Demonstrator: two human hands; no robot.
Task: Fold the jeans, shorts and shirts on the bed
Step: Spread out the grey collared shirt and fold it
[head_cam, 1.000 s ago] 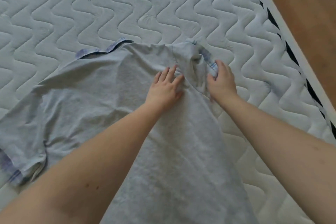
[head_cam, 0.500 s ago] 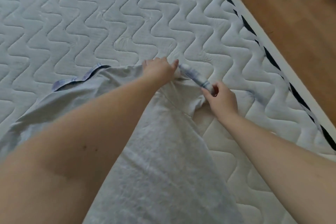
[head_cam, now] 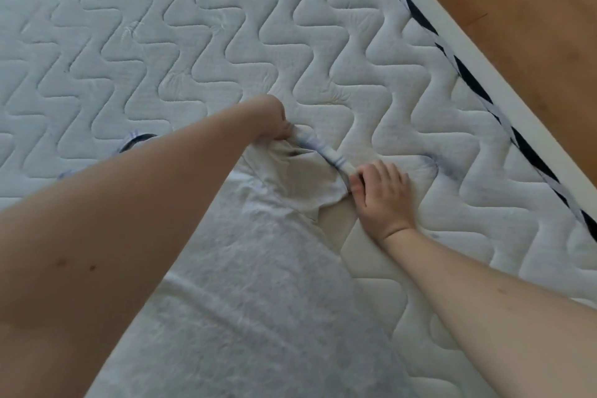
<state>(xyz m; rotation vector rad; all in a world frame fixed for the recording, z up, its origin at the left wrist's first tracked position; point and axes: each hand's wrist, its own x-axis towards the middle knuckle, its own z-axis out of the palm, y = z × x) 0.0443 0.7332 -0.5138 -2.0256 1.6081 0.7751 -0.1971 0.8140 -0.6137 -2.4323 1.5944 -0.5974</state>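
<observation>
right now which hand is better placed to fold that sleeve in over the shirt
Right. The right hand pinches the sleeve's striped cuff at its outer end beside the bare mattress, so it can probably swing inward. The left hand grips the shoulder end, likely the pivot, over the grey shirt.

Grey shirt (head_cam: 258, 317) lies flat on quilted mattress (head_cam: 226, 42). Left hand (head_cam: 277, 123) grips far end of the sleeve's blue-striped cuff (head_cam: 326, 152), fingers curled. Right hand (head_cam: 384, 194) pinches the near end, knuckles up, resting on mattress. Cuff stretched between both hands. White bed frame edge (head_cam: 484, 74) at right, wood floor (head_cam: 533, 10) beyond.
</observation>
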